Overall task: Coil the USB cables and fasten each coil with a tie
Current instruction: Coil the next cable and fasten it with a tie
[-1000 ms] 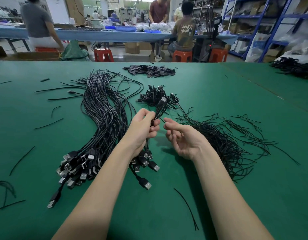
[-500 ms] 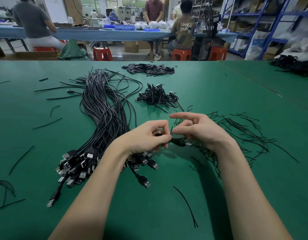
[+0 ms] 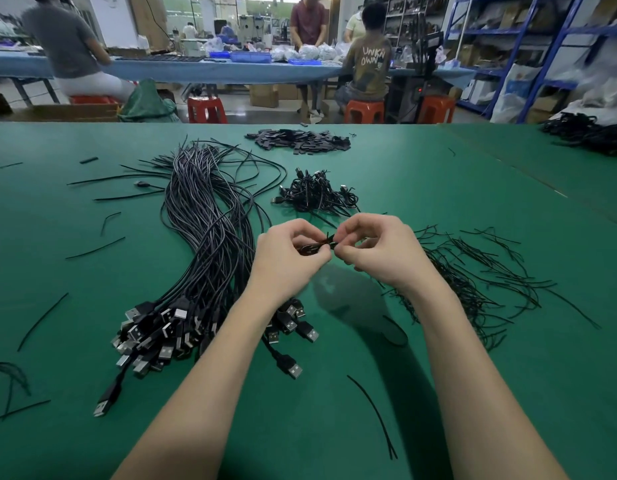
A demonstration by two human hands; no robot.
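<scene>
- Two hands meet at frame centre above the green felt tabletop (image 3: 438, 209), sharing one small coiled black USB cable (image 3: 312, 249).
- Risk: the coil could spring loose if either pinch slackens before the thin black wire tie (image 3: 329, 236) is twisted.
- Left hand (image 3: 288, 259): fingers curled, gripping the coil.
- Right hand (image 3: 378, 252): fingertips pinching the tie.

1. Two hands up, left (image 3: 288, 259) and right (image 3: 383, 252), with one small coil (image 3: 314, 247) pinched between them.
2. One big bundle of loose cables (image 3: 210, 237); far too many to count.
3. One heap of tied coils (image 3: 315, 194).
4. One spread of ties (image 3: 473, 275), uncountable.
5. One pile of flat black pieces (image 3: 300, 141).
6. Three red stools (image 3: 206, 109) in plain sight.
7. One green table (image 3: 473, 393).
</scene>
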